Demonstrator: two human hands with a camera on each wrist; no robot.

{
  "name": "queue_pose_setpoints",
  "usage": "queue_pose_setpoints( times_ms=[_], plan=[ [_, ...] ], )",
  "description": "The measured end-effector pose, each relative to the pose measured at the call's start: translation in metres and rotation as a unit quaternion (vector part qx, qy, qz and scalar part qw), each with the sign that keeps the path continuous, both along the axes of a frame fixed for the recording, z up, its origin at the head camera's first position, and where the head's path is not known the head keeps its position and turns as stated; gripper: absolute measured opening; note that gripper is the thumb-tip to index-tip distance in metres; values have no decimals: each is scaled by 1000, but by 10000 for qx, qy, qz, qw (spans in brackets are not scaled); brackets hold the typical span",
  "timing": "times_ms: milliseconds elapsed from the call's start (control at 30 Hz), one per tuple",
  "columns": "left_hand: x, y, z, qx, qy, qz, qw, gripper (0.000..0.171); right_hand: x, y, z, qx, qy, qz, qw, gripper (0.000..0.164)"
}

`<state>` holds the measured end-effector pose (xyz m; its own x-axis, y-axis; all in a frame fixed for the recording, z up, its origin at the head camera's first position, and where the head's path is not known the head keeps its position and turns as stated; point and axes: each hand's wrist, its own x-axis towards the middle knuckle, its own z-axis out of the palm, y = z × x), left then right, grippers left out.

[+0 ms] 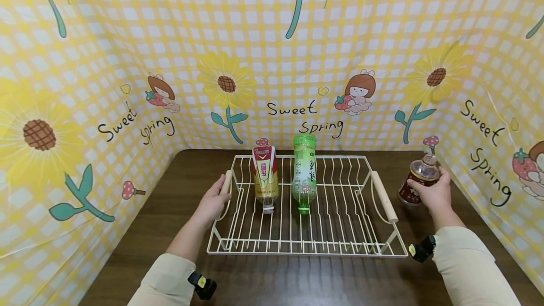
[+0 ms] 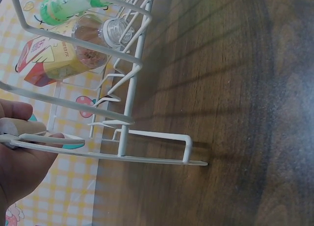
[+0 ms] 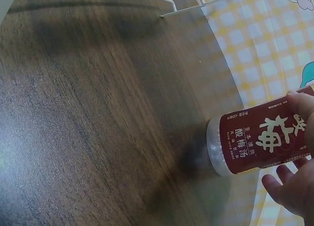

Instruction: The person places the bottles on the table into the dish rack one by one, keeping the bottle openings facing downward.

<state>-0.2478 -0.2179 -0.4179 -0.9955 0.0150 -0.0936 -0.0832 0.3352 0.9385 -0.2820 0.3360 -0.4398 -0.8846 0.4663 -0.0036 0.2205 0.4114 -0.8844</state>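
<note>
So, dark red bottle point(image 3: 257, 137) is grasped by the right hand point(image 1: 437, 195) near the right edge of the tabletop point(image 1: 272, 282), toward its back right corner. Thumb is laid over one side, fingers are set on the other. Neck end is pointed up; label and clear base are exposed in the right wrist view. Whether the base is touching the wood cannot be told. White wire rack point(image 1: 306, 254) is stood mid-tabletop, its back rail near the back edge. Left wooden handle point(image 1: 227, 182) is clasped by the left hand point(image 1: 214, 202), bare wood being seen inside the grip in the left wrist view. Right wooden handle point(image 1: 384, 197) is positioned between the rack's wires and the dark red bottle. Two more bottles are carried in the rack, both inverted, caps down among the wires: red-and-gold bottle point(image 1: 265, 174) toward the rack's left edge, green bottle point(image 1: 304, 174) just beside it, nearer the rack's center; a gap is left between them. Cloth point(image 1: 272, 60) with yellow check, sunflowers and "Sweet Spring" lettering is hung behind the tabletop's back edge and along both sides. Light sleeves point(image 1: 163, 280) are worn; a small black device point(image 1: 202, 285) is mounted at each wrist.
</note>
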Motion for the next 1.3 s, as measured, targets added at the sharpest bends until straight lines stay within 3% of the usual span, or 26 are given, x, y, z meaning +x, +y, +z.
queue_pose_setpoints(
  times_ms=[467,633,833,1300],
  plan=[
    [1,1,1,-13,35,-16,10000,69,4,-6,8,-2,162,166,9997,97],
    [2,1,2,44,63,-43,10000,69,9,-14,24,-126,488,379,9980,97],
    [3,3,5,57,123,-105,9999,70,17,-22,45,147,964,583,9935,96],
    [2,2,4,39,71,-54,10000,70,25,-55,89,511,1422,1185,9814,90]
  ],
)
